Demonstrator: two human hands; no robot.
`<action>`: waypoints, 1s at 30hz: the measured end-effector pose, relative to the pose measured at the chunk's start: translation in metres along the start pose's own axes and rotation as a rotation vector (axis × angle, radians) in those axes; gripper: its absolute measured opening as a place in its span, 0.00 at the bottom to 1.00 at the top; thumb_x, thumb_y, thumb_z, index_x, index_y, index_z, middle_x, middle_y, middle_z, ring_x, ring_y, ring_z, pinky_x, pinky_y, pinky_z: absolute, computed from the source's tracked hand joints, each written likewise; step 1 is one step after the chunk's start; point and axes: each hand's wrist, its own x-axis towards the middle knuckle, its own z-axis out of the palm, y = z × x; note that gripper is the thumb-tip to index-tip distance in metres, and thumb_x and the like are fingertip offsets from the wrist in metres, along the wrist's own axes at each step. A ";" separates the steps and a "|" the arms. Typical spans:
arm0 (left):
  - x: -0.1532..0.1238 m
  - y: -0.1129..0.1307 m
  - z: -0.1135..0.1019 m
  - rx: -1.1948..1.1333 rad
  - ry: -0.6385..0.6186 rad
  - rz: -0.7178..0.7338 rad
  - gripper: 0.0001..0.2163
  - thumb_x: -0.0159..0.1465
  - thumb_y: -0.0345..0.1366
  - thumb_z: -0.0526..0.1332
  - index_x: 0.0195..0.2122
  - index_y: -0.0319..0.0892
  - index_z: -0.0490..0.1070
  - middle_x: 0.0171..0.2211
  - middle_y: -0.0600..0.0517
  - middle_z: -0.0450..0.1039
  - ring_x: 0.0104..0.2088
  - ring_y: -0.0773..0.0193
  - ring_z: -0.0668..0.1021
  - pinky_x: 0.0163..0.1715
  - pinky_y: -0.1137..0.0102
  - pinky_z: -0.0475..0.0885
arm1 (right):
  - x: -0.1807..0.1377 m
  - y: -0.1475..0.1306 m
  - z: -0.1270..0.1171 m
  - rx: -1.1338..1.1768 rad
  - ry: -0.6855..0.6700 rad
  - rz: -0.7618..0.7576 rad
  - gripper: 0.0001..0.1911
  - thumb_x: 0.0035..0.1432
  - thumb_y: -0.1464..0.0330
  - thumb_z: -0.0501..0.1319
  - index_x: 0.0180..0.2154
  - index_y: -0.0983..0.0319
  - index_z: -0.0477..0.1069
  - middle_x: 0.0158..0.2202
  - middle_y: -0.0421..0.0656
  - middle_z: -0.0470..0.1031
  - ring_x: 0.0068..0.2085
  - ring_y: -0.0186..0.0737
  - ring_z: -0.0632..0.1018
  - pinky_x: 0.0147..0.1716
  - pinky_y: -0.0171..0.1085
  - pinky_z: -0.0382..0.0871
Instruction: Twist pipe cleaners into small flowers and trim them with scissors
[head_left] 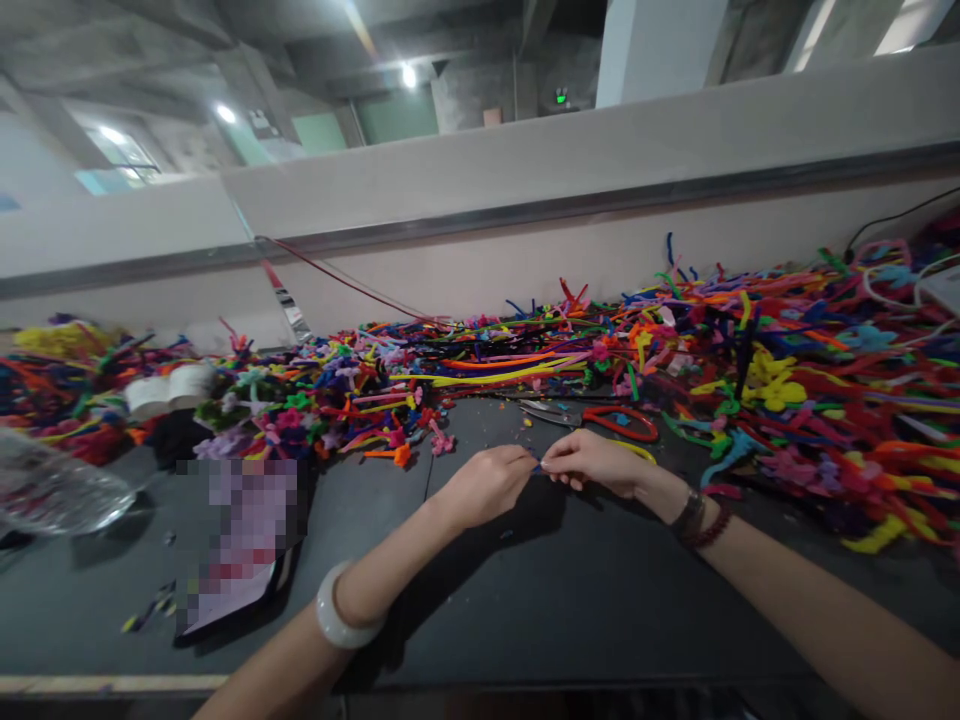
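The left grip [487, 485] and right grip [592, 460] both pinch narrow on a short blue pipe cleaner [536, 466] (mostly hidden by the fingertips), above the black table [600, 610], near red-handled scissors [619, 424].

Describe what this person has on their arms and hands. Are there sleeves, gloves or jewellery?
The left hand and right hand are bare, without gloves, and no sleeves show on the forearms. A wide, smooth, pale bangle circles the left forearm. The right wrist wears a dark watch beside a dark red beaded bracelet.
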 end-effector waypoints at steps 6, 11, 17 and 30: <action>0.004 -0.008 -0.003 -0.703 -0.137 -0.380 0.15 0.57 0.40 0.51 0.25 0.34 0.69 0.21 0.51 0.69 0.22 0.70 0.70 0.23 0.76 0.63 | -0.008 -0.010 -0.002 -0.525 0.144 -0.632 0.09 0.53 0.69 0.53 0.29 0.65 0.71 0.30 0.44 0.71 0.33 0.34 0.70 0.34 0.32 0.61; 0.004 0.002 -0.005 -0.441 0.024 -0.347 0.12 0.58 0.36 0.50 0.25 0.36 0.69 0.23 0.50 0.69 0.25 0.68 0.70 0.27 0.75 0.64 | -0.006 -0.008 0.000 -0.337 0.177 -0.418 0.10 0.51 0.65 0.55 0.26 0.65 0.69 0.22 0.40 0.69 0.24 0.31 0.68 0.25 0.30 0.61; 0.003 0.013 -0.007 0.257 -0.045 0.003 0.11 0.60 0.27 0.45 0.34 0.35 0.67 0.31 0.45 0.68 0.33 0.62 0.71 0.34 0.68 0.66 | -0.002 -0.004 0.002 0.303 0.005 0.056 0.14 0.46 0.61 0.58 0.20 0.67 0.64 0.16 0.36 0.61 0.16 0.23 0.59 0.10 0.25 0.44; 0.013 0.002 -0.029 -0.762 -0.239 -0.491 0.10 0.55 0.36 0.55 0.23 0.35 0.70 0.19 0.53 0.67 0.22 0.69 0.69 0.25 0.76 0.62 | -0.012 -0.017 0.001 -0.321 0.133 -0.546 0.08 0.51 0.69 0.55 0.26 0.65 0.70 0.26 0.42 0.70 0.29 0.33 0.69 0.30 0.32 0.60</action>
